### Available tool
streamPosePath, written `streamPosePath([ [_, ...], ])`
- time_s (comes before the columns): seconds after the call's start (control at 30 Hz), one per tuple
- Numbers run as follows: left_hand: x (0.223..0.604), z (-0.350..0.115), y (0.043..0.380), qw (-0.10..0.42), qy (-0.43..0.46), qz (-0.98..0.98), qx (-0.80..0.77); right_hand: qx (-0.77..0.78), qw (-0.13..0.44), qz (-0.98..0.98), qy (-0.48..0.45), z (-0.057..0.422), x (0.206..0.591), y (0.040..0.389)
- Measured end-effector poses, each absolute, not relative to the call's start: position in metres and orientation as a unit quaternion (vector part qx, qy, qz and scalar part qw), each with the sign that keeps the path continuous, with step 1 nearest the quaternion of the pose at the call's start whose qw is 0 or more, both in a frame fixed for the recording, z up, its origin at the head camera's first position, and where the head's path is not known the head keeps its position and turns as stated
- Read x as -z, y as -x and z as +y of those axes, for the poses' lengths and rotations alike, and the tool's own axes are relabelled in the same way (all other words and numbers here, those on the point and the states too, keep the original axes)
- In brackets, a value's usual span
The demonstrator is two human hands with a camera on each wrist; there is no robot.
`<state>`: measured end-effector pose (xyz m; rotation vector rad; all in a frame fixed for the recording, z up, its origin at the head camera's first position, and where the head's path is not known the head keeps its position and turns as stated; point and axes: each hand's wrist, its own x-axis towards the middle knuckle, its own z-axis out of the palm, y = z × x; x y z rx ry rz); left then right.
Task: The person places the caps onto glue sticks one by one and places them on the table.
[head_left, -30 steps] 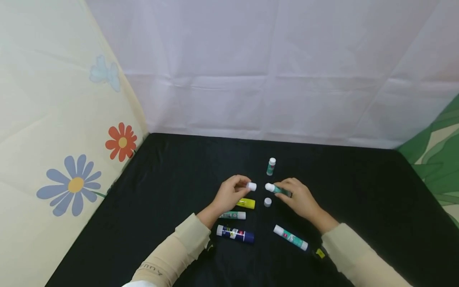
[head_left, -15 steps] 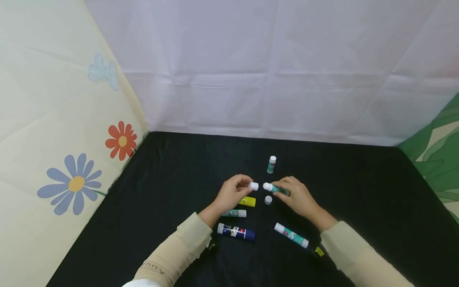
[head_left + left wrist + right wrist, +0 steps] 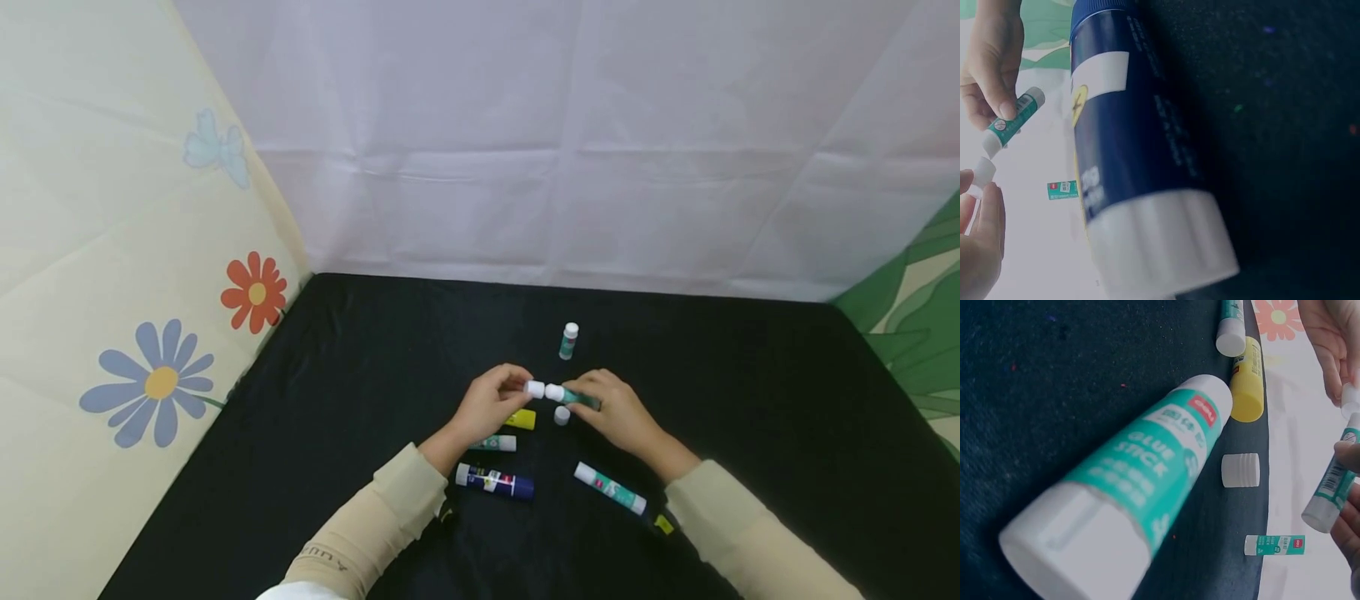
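My left hand (image 3: 491, 402) pinches a small white cap (image 3: 535, 389) between thumb and fingers. In my right hand (image 3: 617, 414) I grip a green-and-white glue stick (image 3: 572, 396), its white end pointing left at the cap. Cap and stick end are very close; in the left wrist view the held cap (image 3: 984, 172) sits just below the uncapped end of the glue stick (image 3: 1016, 119). A second white cap (image 3: 562, 415) stands on the black cloth below the held stick. Behind the hands another green glue stick (image 3: 569, 341) stands upright.
Left of centre lie a yellow glue stick (image 3: 522, 419), a green one (image 3: 495, 443) partly under the left wrist, and a large dark blue one (image 3: 495, 482). Another green glue stick (image 3: 610, 487) lies in front of my right forearm. A white curtain (image 3: 562, 208) backs the black table (image 3: 390, 333).
The two hands have come closer: the cap has moved slightly right and the glue stick slightly left, narrowing the gap. The things on the table keep their places.
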<state>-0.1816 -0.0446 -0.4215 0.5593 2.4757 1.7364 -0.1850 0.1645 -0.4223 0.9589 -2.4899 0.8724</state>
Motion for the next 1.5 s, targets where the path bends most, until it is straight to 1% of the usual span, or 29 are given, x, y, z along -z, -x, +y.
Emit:
streamPosePath([
  [0.77, 0.423, -0.042, 0.181, 0.035, -0.202, 0.809, -0.551, -0.299, 0.137, -0.881, -0.340, 0.161, 0.421, 0.184],
  [0.83, 0.414, -0.042, 0.176, 0.037, -0.203, 0.809, -0.550, -0.299, 0.137, -0.881, -0.341, 0.161, 0.421, 0.183],
  [1.0, 0.411, -0.042, 0.174, 0.044, -0.205, 0.808, -0.551, -0.300, 0.128, -0.882, -0.341, 0.160, 0.420, 0.182],
  [1.1, 0.422, -0.042, 0.180, 0.045, -0.206, 0.808, -0.550, -0.300, 0.127, -0.881, -0.342, 0.160, 0.421, 0.182],
  [1.5, 0.424, -0.042, 0.178, 0.050, -0.202, 0.819, -0.535, -0.300, 0.122, -0.884, -0.338, 0.157, 0.424, 0.180],
])
